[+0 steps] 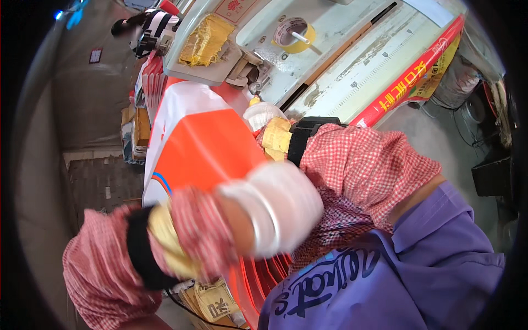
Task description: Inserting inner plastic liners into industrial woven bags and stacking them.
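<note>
Yellow characters run along a red strip (410, 76) edging the pale bench (360, 71), whose scuffed surface bears ruler-like marks and a roll of yellow tape (297, 46); dark script marks the purple garment (352, 280). The smooth orange-and-white sheet (203, 144) lies left of the bench, partly beneath the blurred, white-covered left hand (283, 206). The right hand (265, 116), also white-covered, is near the sheet's right side. The hands are apart; whether either grips cannot be told.

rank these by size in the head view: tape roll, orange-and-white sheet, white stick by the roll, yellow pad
Largest to smallest:
1. orange-and-white sheet
2. yellow pad
3. tape roll
4. white stick
</note>
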Demonstrator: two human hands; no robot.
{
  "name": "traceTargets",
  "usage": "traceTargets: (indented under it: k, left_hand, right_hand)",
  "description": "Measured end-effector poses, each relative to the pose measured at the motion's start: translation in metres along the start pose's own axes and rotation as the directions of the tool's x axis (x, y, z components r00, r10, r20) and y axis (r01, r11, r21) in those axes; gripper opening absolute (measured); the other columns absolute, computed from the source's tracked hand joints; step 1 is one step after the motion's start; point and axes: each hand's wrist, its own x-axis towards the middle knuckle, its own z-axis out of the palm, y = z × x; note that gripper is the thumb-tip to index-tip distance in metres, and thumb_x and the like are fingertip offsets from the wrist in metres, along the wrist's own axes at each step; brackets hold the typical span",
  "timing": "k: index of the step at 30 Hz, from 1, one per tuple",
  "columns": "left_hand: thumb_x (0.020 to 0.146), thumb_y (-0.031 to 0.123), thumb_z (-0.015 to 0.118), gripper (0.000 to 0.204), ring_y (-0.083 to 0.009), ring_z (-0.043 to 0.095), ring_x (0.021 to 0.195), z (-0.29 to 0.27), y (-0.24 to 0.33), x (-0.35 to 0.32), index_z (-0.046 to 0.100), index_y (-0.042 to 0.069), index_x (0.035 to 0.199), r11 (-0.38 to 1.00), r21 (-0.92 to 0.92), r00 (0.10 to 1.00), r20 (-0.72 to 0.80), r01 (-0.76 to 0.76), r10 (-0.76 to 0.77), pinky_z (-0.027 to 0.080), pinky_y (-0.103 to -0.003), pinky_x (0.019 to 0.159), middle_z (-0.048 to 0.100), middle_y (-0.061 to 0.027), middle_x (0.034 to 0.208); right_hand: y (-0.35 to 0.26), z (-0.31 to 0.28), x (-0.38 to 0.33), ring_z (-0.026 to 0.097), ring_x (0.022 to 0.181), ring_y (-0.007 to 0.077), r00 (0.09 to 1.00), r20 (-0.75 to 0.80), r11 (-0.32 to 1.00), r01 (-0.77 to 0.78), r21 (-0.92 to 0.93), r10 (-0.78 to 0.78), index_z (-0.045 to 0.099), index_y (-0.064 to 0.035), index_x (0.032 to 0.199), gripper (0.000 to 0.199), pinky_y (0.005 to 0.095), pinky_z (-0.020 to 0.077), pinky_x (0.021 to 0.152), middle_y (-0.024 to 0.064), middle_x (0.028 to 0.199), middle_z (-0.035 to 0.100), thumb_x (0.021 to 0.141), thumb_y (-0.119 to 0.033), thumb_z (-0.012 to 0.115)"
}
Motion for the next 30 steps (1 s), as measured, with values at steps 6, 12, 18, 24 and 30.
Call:
traceTargets:
  k: [6,12,18,24,30]
  left_hand:
    - [0.068,0.04,0.063,0.033,-0.029,0.056,0.068,-0.026,-0.059,-0.061,0.066,0.007,0.066,0.83,0.305,0.843,0.131,0.467,-0.522,0.044,-0.039,0.068,0.058,-0.0125,0.062]
    - [0.07,0.015,0.059,0.013,-0.0258,0.056,0.079,0.051,-0.022,-0.039,0.068,0.005,0.073,0.994,0.065,0.964,-0.255,0.093,-0.073,0.044,-0.033,0.068,0.061,-0.0106,0.073]
    - [0.067,0.025,0.058,0.019,-0.0287,0.052,0.079,0.023,-0.003,-0.028,0.066,0.008,0.063,0.995,-0.07,0.998,0.013,0.068,-0.067,0.045,-0.039,0.072,0.059,-0.0089,0.067]
    - [0.069,0.021,0.055,0.016,-0.029,0.055,0.069,0.039,0.016,-0.014,0.063,0.008,0.063,0.999,0.002,0.999,-0.032,-0.034,0.034,0.046,-0.038,0.073,0.059,-0.0078,0.068]
    - [0.078,0.013,0.052,0.015,-0.0324,0.061,0.064,0.032,-0.011,0.0,0.05,0.003,0.088,0.956,-0.266,0.965,-0.188,0.127,-0.181,0.049,-0.04,0.056,0.06,-0.0153,0.067]
  right_hand:
    - [-0.018,-0.021,0.005,0.053,0.057,0.0254,0.884,-0.3,0.713,-0.466,-0.524,0.357,0.061,-0.0064,0.071,0.016,0.0405,0.0427,0.05,0.0074,0.062,0.056,0.066,-0.02,0.066]
    - [-0.005,-0.013,0.004,0.05,0.051,0.023,0.684,-0.727,0.099,-0.729,-0.677,0.061,0.058,-0.009,0.063,0.012,0.0389,0.0399,0.045,0.0055,0.057,0.053,0.064,-0.017,0.066]
    - [-0.01,-0.026,0.029,0.044,0.036,0.024,0.746,-0.595,0.154,-0.653,-0.741,0.3,0.048,-0.0106,0.048,0.026,0.0376,0.035,0.036,0.0037,0.042,0.043,0.068,-0.022,0.062]
    - [0.008,-0.026,0.036,0.053,0.049,0.0249,0.72,-0.637,0.191,-0.69,-0.698,0.275,0.058,0.0028,0.077,0.034,0.0359,0.0434,0.046,0.0096,0.057,0.052,0.078,-0.031,0.058]
    - [-0.002,0.004,-0.001,0.049,0.046,0.0217,0.276,-0.912,0.835,-0.385,-0.394,-0.303,0.047,-0.006,0.058,0.039,0.036,0.0383,0.041,0.0103,0.055,0.05,0.087,-0.032,0.049]
